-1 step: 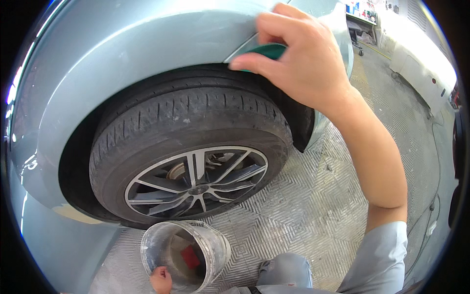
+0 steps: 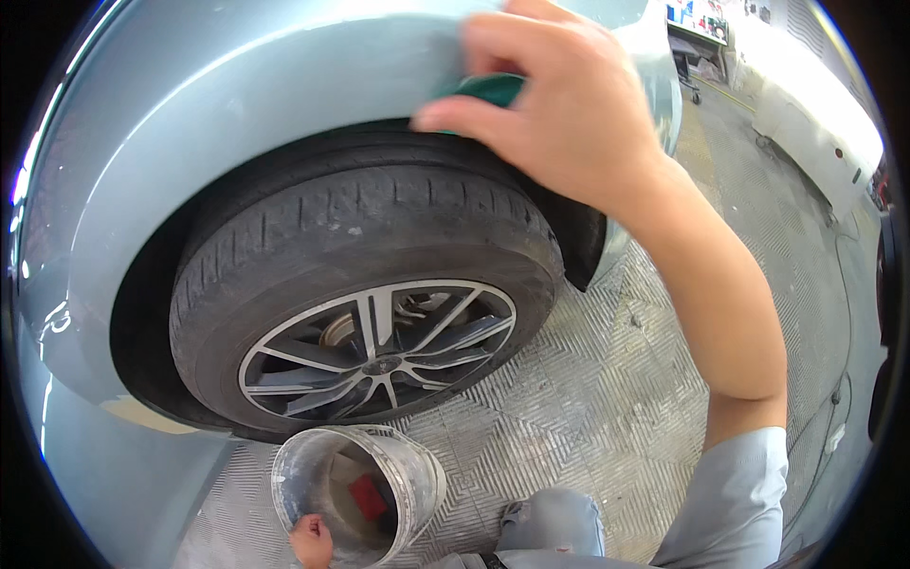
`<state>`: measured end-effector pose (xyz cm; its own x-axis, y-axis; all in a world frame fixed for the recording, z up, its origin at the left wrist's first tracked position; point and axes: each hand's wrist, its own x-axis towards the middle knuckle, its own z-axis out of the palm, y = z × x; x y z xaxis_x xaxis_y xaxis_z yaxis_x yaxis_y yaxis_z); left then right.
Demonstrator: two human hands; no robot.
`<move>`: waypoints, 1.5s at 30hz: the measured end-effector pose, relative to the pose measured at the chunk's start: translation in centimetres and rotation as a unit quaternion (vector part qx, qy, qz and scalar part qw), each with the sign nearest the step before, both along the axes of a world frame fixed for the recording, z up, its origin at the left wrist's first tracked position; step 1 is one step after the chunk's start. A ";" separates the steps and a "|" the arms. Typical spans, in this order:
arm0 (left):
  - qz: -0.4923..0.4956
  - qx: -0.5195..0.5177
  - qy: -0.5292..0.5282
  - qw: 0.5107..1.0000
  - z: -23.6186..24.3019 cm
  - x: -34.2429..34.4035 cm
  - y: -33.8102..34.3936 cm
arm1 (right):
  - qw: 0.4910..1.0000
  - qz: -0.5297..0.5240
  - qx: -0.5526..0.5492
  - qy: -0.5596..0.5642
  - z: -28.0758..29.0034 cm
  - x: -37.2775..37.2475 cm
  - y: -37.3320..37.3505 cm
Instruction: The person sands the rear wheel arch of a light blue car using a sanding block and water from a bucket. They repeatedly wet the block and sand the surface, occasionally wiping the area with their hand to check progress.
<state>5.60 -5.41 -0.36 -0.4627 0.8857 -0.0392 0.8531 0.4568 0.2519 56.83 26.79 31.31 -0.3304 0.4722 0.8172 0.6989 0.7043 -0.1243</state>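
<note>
My right hand (image 2: 559, 114) is closed round a dark green flexible pad (image 2: 493, 90), its thumb below and fingers above, against the fender lip of a pale blue-grey car (image 2: 284, 85). The fingertips are smeared by motion, and the palm hides part of the pad. Below the lip stands the tire (image 2: 379, 223) with a dark and silver alloy wheel (image 2: 384, 365). At the bottom, my left hand (image 2: 312, 542) has its fingers curled on the near rim of a grimy translucent bucket (image 2: 431, 474). A red block (image 2: 367, 497) lies inside the bucket.
A ridged grey tile floor (image 2: 607, 379) stretches to the right of the wheel. Farther off stand a white car body part (image 2: 815, 104) and a cluttered table (image 2: 697, 38). A cable (image 2: 844, 313) runs along the floor at the right. My knee (image 2: 552, 526) is beside the bucket.
My right hand has slid left along the fender lip with the green pad. The left hand stays on the bucket.
</note>
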 end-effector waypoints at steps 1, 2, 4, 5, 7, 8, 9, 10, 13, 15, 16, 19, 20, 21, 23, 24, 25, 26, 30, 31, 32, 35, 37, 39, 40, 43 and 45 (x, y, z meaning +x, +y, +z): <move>-0.002 0.047 -0.031 0.998 -0.4 -0.4 0.1 | 1.000 -0.005 0.013 0.008 0.0 0.0 0.0; -0.012 0.060 -0.032 0.998 -0.7 -0.6 0.1 | 0.999 -0.009 0.027 0.015 -0.4 -0.1 0.2; -0.028 0.092 -0.034 0.995 -0.7 -0.7 0.1 | 0.995 -0.027 0.096 0.031 -1.1 0.1 0.7; -0.020 0.045 -0.012 0.999 -0.4 -0.7 0.1 | 0.991 -0.037 0.129 0.023 -1.4 0.0 1.0; -0.003 -0.049 0.027 0.998 0.4 -0.1 -0.2 | 0.992 -0.063 0.102 0.040 -1.8 1.2 1.0; 0.005 -0.056 0.027 0.998 0.8 0.2 0.0 | 0.994 -0.092 0.053 0.018 -1.8 1.8 0.8; 0.013 -0.065 0.029 0.997 1.2 0.5 0.1 | 0.995 -0.053 0.080 0.032 -1.8 2.0 0.9; 0.021 -0.076 0.034 0.996 1.7 0.8 0.1 | 0.994 -0.026 0.096 0.049 -1.7 2.1 1.0; 0.012 -0.077 0.055 0.995 2.2 1.3 0.6 | 0.997 -0.049 0.035 0.046 -1.0 1.9 1.0; -0.002 -0.045 0.062 0.997 2.1 1.4 0.6 | 0.999 -0.038 0.021 0.032 -0.6 1.2 0.9; -0.011 -0.031 0.065 0.997 2.1 1.5 0.6 | 0.999 -0.027 0.027 0.029 -0.4 1.0 0.9; 0.002 -0.028 0.029 0.999 2.1 1.5 0.5 | 0.999 -0.012 0.037 0.029 0.0 0.1 0.7; 0.005 -0.038 0.038 0.999 2.3 1.5 0.6 | 0.998 -0.024 0.060 0.018 0.1 0.2 0.5; 0.009 -0.045 0.046 0.998 2.4 1.6 0.5 | 0.998 -0.045 0.028 0.014 0.2 0.1 0.4; 0.024 -0.053 0.043 0.997 2.3 2.0 0.5 | 0.996 -0.089 -0.003 0.015 0.3 0.1 0.3; 0.032 -0.062 0.039 0.997 2.4 2.1 0.5 | 0.997 -0.060 0.044 0.023 0.3 0.1 0.3; 0.038 -0.072 0.037 0.996 2.6 2.1 0.5 | 0.997 -0.055 0.044 0.021 0.3 0.1 0.4; 0.031 -0.074 0.037 0.996 2.7 2.2 0.4 | 0.998 -0.049 0.044 0.020 0.3 0.1 0.5; 0.020 -0.045 0.031 0.998 2.7 2.0 0.3 | 0.996 -0.068 -0.056 0.020 0.2 0.2 0.7; 0.020 -0.034 0.025 0.999 2.4 2.1 0.3 | 0.997 -0.062 -0.027 0.022 0.2 0.1 0.8; 0.017 -0.042 0.023 0.999 2.3 2.0 0.3 | 0.998 -0.059 -0.006 0.027 0.2 0.1 0.8; 0.006 -0.070 0.032 0.997 2.3 1.7 0.3 | 0.998 -0.052 0.014 0.021 0.2 -0.2 0.7; 0.002 -0.075 0.043 0.996 2.3 1.6 0.3 | 0.999 -0.043 0.026 0.010 0.4 -0.3 0.3; 0.016 -0.057 0.025 0.998 2.2 1.6 0.2 | 0.999 -0.050 0.019 0.011 0.6 -0.4 -0.2; 0.023 -0.049 0.013 0.998 2.0 1.8 0.2 | 0.998 -0.057 0.008 0.007 0.8 -0.4 -0.4; 0.013 -0.036 0.014 0.999 2.0 1.9 0.3 | 0.999 -0.031 0.019 0.000 1.3 -1.0 -0.9; 0.001 -0.045 0.025 0.999 2.2 2.0 0.4 | 1.000 -0.020 -0.006 -0.010 1.6 -0.9 -1.2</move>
<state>7.65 -5.03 1.87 -0.4685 0.8783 -0.0955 0.8622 0.4781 0.1674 55.94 25.56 32.93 -0.3269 0.4949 0.8051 0.7285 0.6746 -0.1189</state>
